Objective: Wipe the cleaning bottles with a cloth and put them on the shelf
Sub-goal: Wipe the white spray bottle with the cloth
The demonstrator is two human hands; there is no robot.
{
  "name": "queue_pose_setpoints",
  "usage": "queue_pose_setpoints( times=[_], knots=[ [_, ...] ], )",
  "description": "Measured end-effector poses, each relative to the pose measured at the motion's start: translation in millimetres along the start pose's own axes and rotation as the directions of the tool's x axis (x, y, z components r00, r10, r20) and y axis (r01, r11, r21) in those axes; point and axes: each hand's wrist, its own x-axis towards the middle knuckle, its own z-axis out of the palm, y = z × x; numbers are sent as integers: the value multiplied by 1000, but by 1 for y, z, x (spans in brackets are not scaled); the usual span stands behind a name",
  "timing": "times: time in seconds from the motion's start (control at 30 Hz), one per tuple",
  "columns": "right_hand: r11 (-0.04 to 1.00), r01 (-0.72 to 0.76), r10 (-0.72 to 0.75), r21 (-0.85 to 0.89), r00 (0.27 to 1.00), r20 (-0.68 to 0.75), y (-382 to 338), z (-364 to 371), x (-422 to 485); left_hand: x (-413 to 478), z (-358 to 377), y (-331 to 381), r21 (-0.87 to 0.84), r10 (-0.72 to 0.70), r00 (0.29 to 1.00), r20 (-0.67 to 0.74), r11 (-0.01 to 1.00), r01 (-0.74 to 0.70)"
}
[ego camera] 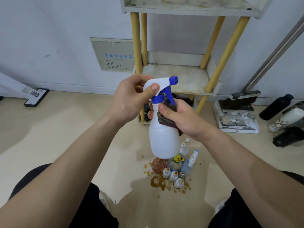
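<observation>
While the white spray bottle (164, 140) hangs in the air in front of the person, both hands are on it. The left hand (130, 97) grips the white spray top, with its fingers curled round it and its thumb pressed on the front. The top has a blue nozzle (174, 79), a blue trigger and a blue ring at the neck. The right hand (182, 117) holds a dark cloth (167, 116) bunched up and presses it on the bottle's neck and shoulder, thumb on the front. The bottle stands almost straight up, with its bottom free.

Behind the bottle is the shelf (181, 76), against the wall. It has round yellow legs and pale boards with dirty marks on them.

Down on the floor (65, 137), right under the held bottle, is a bunch of little bottles (174, 171) packed close together. Some are white with brown tops, and one has a yellow cap. A brown spill (158, 182) lies in drops and a puddle around them.

To the right, a dirty dustpan (238, 119) sits on the floor near the wall. A black bottle (276, 106) lies just past it. A grey panel (113, 55) with blue writing is set in the wall left of the shelf.
</observation>
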Motion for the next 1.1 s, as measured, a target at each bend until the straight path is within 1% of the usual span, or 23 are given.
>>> queue_pose_setpoints(
  times=[0.13, 0.23, 0.3, 0.37, 0.4, 0.47, 0.53, 0.6, 0.63, 0.7, 0.77, 0.8, 0.87, 0.97, 1.1],
  knots=[
    [998, 61, -63, -23, 993, -103, 9, 6, 6, -1, 8, 6, 140, 40, 984, -175, 990, -15],
    [997, 60, -67, -41, 977, -201, 14, 18, 8, -3, 14, 11, 181, 59, 960, -275, 983, -9],
    [998, 34, -48, -60, 965, -258, 19, 25, 11, -4, 16, 12, 225, 73, 954, -292, 974, -6],
    [998, 6, -27, -70, 955, -295, 24, 31, 13, -4, 18, 10, 225, 65, 952, -300, 974, 5],
    [995, -8, -25, -102, 947, -319, 26, 33, 14, -5, 19, 10, 218, 61, 947, -315, 976, 10],
    [974, -46, -40, -220, 928, -372, 28, 38, 14, -6, 22, 9, 224, 66, 940, -334, 974, 12],
    [945, -78, -62, -317, 910, -410, 29, 41, 13, -6, 22, 11, 256, 63, 944, -323, 966, 23],
    [939, -91, -45, -331, 923, -383, 30, 38, 13, -2, 15, 10, 287, 55, 964, -261, 958, 23],
    [949, -84, -22, -305, 943, -331, 29, 33, 13, 0, 10, 9, 277, 51, 980, -194, 961, 5],
    [971, -58, 11, -232, 980, -197, 29, 20, 11, 3, -6, 6, 164, 46, 999, -11, 985, -43],
    [984, -25, 9, -175, 996, -90, 25, 7, 8, 2, -22, 2, 26, 41, 987, 157, 999, -46],
    [989, -12, 6, -146, 999, -45, 24, 1, 6, 1, -27, 0, 20, 54, 972, 230, 998, -60],
    [991, 1, 4, -134, 999, 39, 21, -7, 2, -2, -32, -1, 123, 99, 932, 348, 981, -150],
    [980, 3, 27, -198, 989, 146, 16, -15, -3, -1, -33, 0, 252, 112, 873, 475, 933, -257],
    [979, -22, 75, -204, 964, 256, 7, -18, -12, -3, -39, 3, 332, 40, 819, 572, 902, -276]
  ],
)
